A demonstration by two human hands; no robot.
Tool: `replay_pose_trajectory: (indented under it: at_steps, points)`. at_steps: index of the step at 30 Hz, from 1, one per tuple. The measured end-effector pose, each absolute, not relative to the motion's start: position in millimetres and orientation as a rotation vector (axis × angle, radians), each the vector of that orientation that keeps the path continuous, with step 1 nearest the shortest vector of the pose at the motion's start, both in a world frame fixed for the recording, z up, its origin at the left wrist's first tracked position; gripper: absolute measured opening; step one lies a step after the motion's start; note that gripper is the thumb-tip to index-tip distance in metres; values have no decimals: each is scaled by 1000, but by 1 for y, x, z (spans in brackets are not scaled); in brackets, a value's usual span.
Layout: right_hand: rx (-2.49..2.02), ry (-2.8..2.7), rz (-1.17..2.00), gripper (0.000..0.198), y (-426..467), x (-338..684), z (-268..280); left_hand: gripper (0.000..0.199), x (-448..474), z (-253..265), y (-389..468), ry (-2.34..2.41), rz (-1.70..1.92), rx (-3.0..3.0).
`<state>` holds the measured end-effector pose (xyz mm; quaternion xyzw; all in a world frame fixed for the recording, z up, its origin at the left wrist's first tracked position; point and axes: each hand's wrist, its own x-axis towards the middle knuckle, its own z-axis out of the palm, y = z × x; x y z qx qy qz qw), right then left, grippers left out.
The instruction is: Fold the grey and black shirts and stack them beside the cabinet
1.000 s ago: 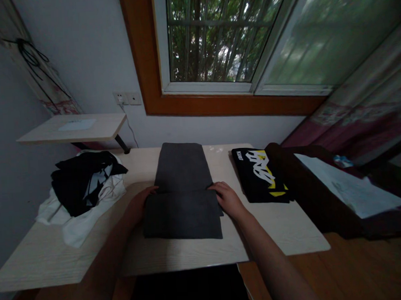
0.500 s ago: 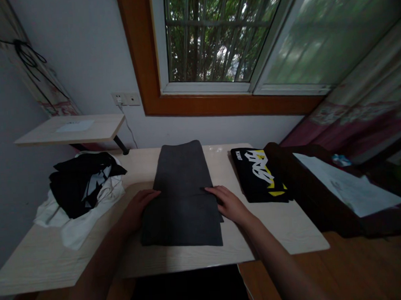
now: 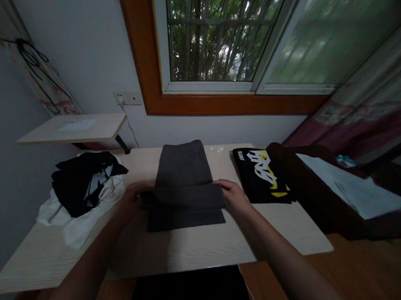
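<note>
A dark grey folded garment (image 3: 184,164) lies lengthwise on the pale wooden table, its far part flat. Across its near half a raised fold stretches between my hands, with a lower layer showing beneath it. My left hand (image 3: 133,200) is closed on the fold's left end, fingers partly hidden by cloth and shadow. At the right end, my right hand (image 3: 233,194) pinches the same fold between thumb and fingers. To the right of it rests a folded black garment (image 3: 261,175) with white and yellow print.
Black and white clothes (image 3: 83,189) are heaped on the left of the table (image 3: 200,249). Behind them stands a small raised shelf (image 3: 104,124) with a paper on it. A dark brown piece of furniture (image 3: 312,193) holding a white sheet (image 3: 355,186) adjoins the right side.
Both hands have taken hold of the grey garment's sides and lifted a fold across its near half. Its near edge now lies farther from the table's front. The other clothes stay put.
</note>
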<state>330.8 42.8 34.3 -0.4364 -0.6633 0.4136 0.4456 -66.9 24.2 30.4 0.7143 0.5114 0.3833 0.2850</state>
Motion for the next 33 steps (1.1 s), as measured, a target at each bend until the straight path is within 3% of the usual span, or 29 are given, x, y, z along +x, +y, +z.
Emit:
replay_pose_trajectory:
  at_steps: [6,12,16,22,29,33]
  points:
    - [-1460,-1486,822,49,86,322,22,46,-50,30,73,1810,1097,1536]
    - [-1629,-1701,739,53,78,334,4,80,-42,23,58,1831,786,1623]
    - [-1636,-1760,908,60,67,336,7,96,-39,29,42,1760,664,1670]
    - [-1544,-1743,1170,60,54,335,14,103,-43,29,29,1530,683,1502]
    - [-1372,-1760,1933,74,36,358,27,120,-53,48,-10,1171,637,1287]
    - [-1435,-1818,1814,63,38,366,23,118,-58,49,-12,1244,557,1199]
